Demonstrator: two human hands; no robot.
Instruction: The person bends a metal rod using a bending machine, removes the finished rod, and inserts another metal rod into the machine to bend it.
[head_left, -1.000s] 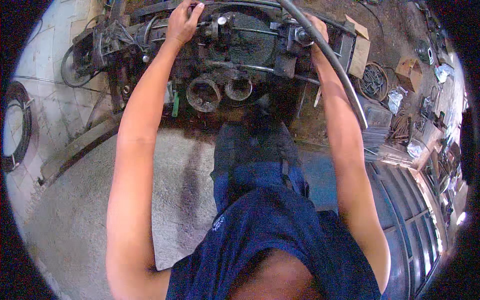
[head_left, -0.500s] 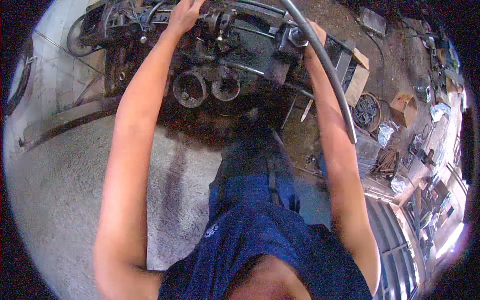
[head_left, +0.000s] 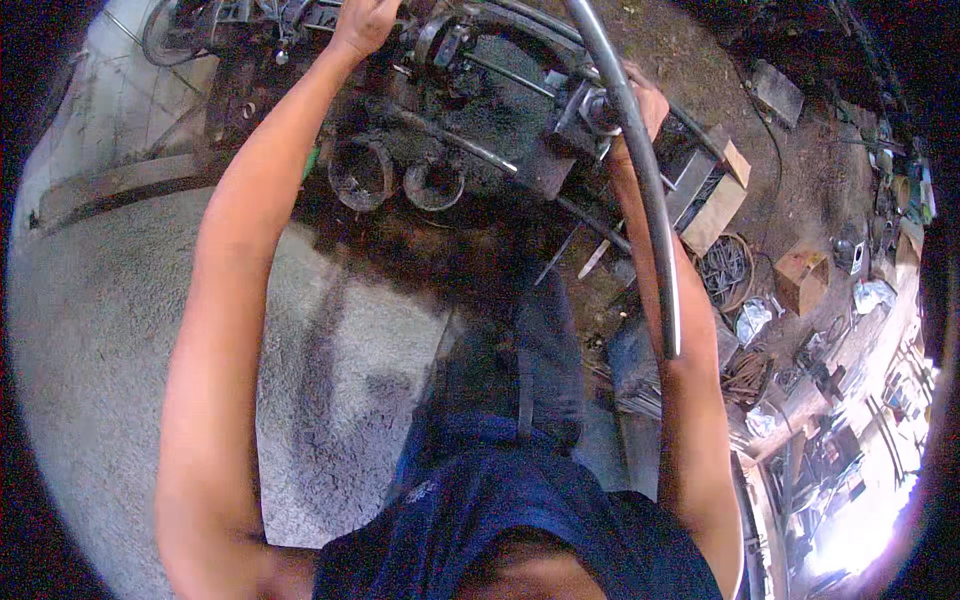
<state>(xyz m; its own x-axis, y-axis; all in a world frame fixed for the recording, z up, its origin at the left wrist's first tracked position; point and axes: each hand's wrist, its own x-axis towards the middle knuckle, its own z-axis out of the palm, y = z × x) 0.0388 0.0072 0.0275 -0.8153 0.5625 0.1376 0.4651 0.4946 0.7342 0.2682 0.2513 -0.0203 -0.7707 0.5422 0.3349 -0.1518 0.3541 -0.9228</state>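
A dark, oily machine with rails stretches across the far side of the view. My left hand (head_left: pixel 368 22) is at its left part by the upper picture edge, its fingers mostly cut off. Over my right forearm passes a long, curved-looking grey metal bar (head_left: pixel 645 170), its end (head_left: pixel 672 345) pointing back toward me. My right hand (head_left: pixel 648 105) is closed beside the metal clamp block (head_left: pixel 585 108) on the rails, partly behind the bar. What its fingers grip is hidden. A round metal chuck-like part (head_left: pixel 437 42) sits between my hands.
Two round metal cans (head_left: pixel 362 174) (head_left: pixel 434 185) stand under the machine. To the right lie a long open box (head_left: pixel 715 205), a basket of metal pieces (head_left: pixel 724 270), a cardboard box (head_left: pixel 802 280) and plastic bags (head_left: pixel 753 320). A low beam (head_left: pixel 120 188) runs along the left.
The view has shifted, so the machine's right part sits lower. The bar's end has come closer to me and a little left. Both hands stay by the machine.
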